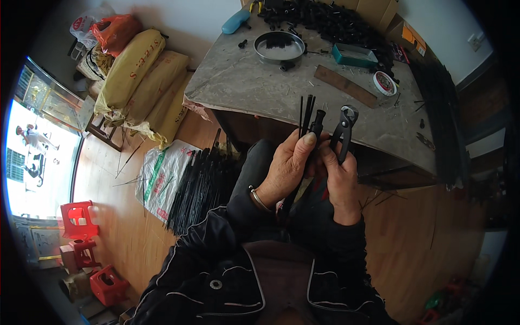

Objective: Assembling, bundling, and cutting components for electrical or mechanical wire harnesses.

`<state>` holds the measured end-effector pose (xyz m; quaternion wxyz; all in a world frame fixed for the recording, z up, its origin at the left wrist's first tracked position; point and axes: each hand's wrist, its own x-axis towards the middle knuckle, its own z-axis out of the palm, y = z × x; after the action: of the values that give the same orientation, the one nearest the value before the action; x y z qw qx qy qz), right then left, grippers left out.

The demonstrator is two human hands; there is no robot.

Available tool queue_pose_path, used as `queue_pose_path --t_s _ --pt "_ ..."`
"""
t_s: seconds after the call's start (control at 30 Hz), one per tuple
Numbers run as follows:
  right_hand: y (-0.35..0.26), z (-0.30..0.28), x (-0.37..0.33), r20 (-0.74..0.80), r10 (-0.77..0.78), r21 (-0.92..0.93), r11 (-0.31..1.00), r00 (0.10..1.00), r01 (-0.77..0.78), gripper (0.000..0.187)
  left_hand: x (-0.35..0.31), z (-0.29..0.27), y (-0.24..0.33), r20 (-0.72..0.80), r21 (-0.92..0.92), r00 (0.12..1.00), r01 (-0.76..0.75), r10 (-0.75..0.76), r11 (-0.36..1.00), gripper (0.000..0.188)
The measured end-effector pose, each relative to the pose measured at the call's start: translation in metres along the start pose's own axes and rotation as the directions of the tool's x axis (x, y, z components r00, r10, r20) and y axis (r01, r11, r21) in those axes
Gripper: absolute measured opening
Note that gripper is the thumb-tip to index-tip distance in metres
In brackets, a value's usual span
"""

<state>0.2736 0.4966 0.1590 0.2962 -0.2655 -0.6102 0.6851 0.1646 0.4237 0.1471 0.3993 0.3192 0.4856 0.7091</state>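
Note:
My left hand (287, 165) is closed around several thin black rods (307, 112), which stick up past the thumb. Among them a short black tubular piece (318, 120) stands by the thumb tip. Close beside it, my right hand (341, 179) grips a pair of black pincers (343, 132) by the handles, jaws pointing up. Both hands are over my lap, just in front of the table's near edge. The fingertips of the two hands nearly meet, and what lies between them is partly hidden.
On the grey table (244, 81) are a round metal tray (279, 58), a flat brown bar (345, 86), a teal box (355, 64), a white tub (378, 85) and piled black parts (325, 21). Black rods (200, 184) lie left on the floor, near yellow sacks (130, 73) and red stools (79, 219).

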Motion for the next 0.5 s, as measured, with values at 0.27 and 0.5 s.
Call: queue_pose_path --t_s 0.27,0.5 --pt "0.005 0.0011 0.001 -0.01 -0.022 0.031 0.999 1.0 0.022 0.031 -0.0009 0.0 0.0002 0.009 -0.031 1.0 0.015 -0.015 0.999 0.05" --pt "0.0038 0.0039 -0.0003 -0.032 -0.05 0.037 0.998 0.998 0.051 0.029 -0.0013 0.0014 -0.0028 0.003 -0.069 1.0 0.01 -0.009 0.998 0.05"
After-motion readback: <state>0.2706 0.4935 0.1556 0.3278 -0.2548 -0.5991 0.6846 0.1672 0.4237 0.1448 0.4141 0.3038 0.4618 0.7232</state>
